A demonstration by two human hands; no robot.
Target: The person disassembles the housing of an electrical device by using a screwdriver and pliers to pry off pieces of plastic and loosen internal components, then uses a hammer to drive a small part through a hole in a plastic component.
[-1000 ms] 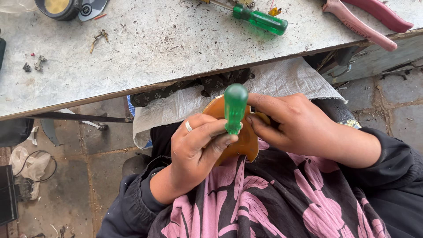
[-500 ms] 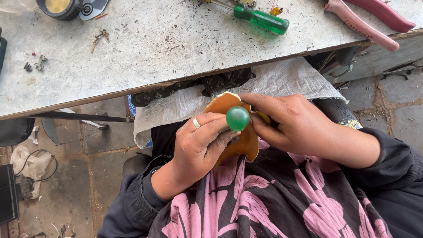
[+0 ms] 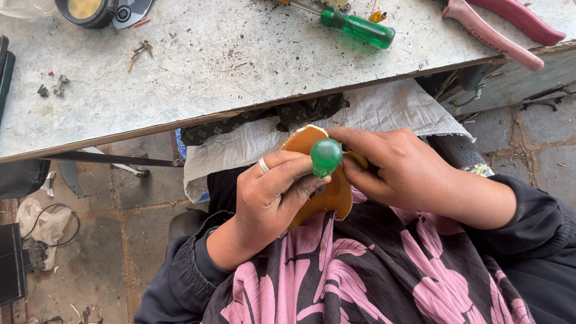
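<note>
While the left hand [image 3: 273,195] is gripping a green-handled screwdriver [image 3: 326,156], its long axis pointing straight up at the camera, the right hand [image 3: 399,171] is clamping the amber plate [image 3: 336,192] beneath, over the lap.

A scratched grey worktop [image 3: 210,66] spans the top; below its front edge lies a stained stone-slab floor [image 3: 102,252] in daylight.

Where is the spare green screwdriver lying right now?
In the head view the green screwdriver lies on the scratched workbench, upper right of centre, just left of the pink-handled pliers and beyond both hands.
</note>
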